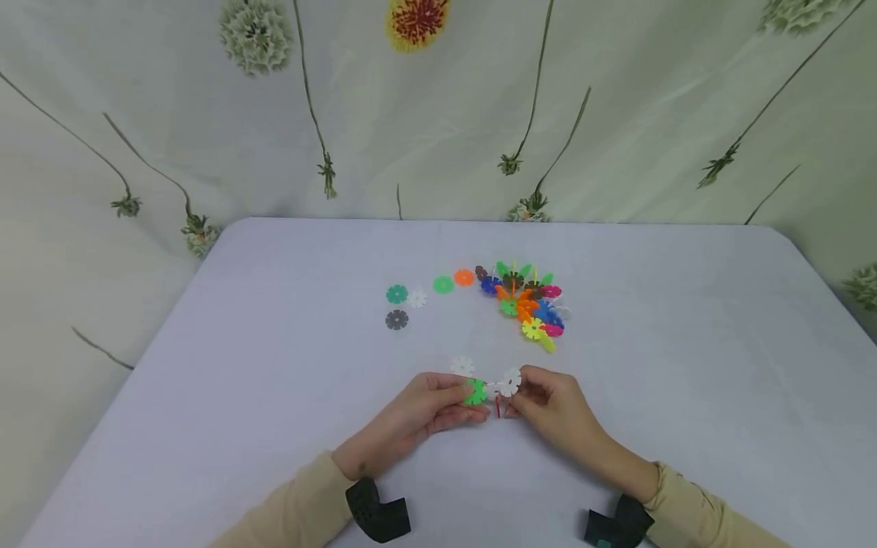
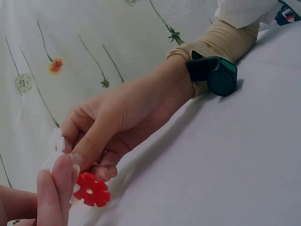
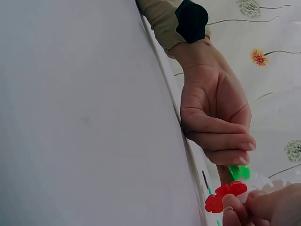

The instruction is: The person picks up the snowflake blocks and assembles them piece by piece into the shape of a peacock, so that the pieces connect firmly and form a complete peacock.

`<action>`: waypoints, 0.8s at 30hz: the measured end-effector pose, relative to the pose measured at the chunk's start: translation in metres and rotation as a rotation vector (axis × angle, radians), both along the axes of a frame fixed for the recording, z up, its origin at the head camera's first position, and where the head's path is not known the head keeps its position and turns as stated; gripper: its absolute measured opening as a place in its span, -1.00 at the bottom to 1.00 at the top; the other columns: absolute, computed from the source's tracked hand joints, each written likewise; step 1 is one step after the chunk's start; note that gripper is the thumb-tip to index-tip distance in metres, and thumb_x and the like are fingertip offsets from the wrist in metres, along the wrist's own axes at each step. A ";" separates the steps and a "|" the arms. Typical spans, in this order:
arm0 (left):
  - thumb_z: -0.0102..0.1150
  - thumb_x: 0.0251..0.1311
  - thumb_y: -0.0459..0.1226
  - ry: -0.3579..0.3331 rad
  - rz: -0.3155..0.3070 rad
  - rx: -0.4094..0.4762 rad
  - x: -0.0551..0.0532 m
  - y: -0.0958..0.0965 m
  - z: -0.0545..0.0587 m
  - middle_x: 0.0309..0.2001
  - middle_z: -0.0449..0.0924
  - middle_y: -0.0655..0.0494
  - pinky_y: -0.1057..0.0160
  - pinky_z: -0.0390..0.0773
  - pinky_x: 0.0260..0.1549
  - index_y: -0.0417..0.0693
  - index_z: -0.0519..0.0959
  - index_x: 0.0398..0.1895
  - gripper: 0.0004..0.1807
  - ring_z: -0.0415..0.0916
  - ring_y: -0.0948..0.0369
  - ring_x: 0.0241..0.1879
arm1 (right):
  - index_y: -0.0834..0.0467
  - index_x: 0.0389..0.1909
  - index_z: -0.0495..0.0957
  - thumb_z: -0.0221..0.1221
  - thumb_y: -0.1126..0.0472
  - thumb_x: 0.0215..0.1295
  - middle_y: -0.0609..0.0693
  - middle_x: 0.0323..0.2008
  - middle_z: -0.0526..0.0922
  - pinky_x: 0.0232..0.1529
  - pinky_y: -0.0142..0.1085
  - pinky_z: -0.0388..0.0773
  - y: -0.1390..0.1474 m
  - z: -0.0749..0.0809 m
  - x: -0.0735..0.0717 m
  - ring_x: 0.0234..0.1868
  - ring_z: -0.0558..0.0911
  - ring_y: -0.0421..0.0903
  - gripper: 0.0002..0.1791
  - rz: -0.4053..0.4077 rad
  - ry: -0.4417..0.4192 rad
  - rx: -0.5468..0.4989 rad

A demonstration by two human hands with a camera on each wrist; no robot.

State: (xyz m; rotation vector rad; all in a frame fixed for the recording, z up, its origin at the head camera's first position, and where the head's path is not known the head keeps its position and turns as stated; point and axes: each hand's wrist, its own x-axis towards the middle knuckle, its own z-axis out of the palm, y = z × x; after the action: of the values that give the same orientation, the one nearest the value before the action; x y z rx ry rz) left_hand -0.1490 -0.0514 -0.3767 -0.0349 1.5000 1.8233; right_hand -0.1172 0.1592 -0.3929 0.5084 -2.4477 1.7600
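Just above the near part of the table, my left hand [image 1: 435, 405] pinches a green snowflake disc [image 1: 476, 392] between thumb and fingers. Opposite it, my right hand [image 1: 560, 403] pinches a white snowflake disc [image 1: 510, 382]. A red snowflake disc [image 2: 93, 189] sits between the two hands, edge-on in the head view and full-faced in the left wrist view. The green, white and red discs meet in one small cluster, their joints partly hidden by fingertips. Right behind the left fingers, a loose white disc [image 1: 462, 366] lies on the table.
Farther back stands a multicoloured assembly of joined discs [image 1: 524, 301]. To its left lie loose discs: orange [image 1: 464, 278], light green [image 1: 443, 285], teal [image 1: 397, 294], white [image 1: 417, 298] and dark grey [image 1: 397, 320]. A flower-print cloth [image 1: 438, 114] hangs behind the white table [image 1: 274, 304].
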 end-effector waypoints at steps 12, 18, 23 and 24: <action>0.00 0.33 -0.37 0.079 -0.040 0.010 0.008 -0.003 0.001 -0.20 0.61 -0.23 0.26 0.55 -0.16 -0.48 0.40 0.06 -0.66 0.61 0.06 -0.18 | 0.24 -0.42 0.57 0.18 0.63 0.03 -0.08 -0.50 0.58 -0.48 -0.36 0.59 -0.006 -0.001 0.001 -0.52 0.56 -0.20 -0.76 -0.032 0.071 -0.010; 0.10 0.20 -0.51 0.210 -0.107 -0.049 0.003 -0.009 -0.001 -0.33 0.63 -0.22 0.16 0.57 -0.19 -0.44 0.47 -0.22 -0.87 0.63 0.06 -0.27 | 0.32 -0.25 0.60 0.15 0.58 0.13 0.03 -0.36 0.63 -0.38 -0.32 0.61 0.001 -0.001 -0.004 -0.41 0.61 -0.16 -0.80 0.017 0.012 -0.048; 0.11 0.19 -0.49 0.188 0.001 -0.040 0.005 -0.008 -0.005 -0.31 0.63 -0.23 0.22 0.57 -0.21 -0.36 0.43 -0.28 -0.91 0.63 0.07 -0.29 | 0.38 -0.02 0.50 0.09 0.55 0.18 0.11 -0.35 0.62 -0.35 -0.28 0.61 0.006 0.003 0.001 -0.43 0.62 -0.08 -0.68 0.089 -0.034 -0.072; 0.11 0.19 -0.49 0.177 0.017 -0.025 0.007 -0.007 -0.007 -0.29 0.63 -0.25 0.22 0.57 -0.20 -0.36 0.42 -0.28 -0.91 0.63 0.07 -0.29 | 0.38 0.00 0.48 0.11 0.52 0.19 0.11 -0.34 0.61 -0.35 -0.28 0.62 0.006 0.003 0.004 -0.42 0.62 -0.08 -0.67 0.093 -0.024 -0.073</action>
State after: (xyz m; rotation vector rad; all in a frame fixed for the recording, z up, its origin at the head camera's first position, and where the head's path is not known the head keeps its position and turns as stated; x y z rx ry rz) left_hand -0.1424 -0.0584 -0.3834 0.1039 1.6486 1.8615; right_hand -0.1134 0.1655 -0.3903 0.6064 -2.4018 1.8936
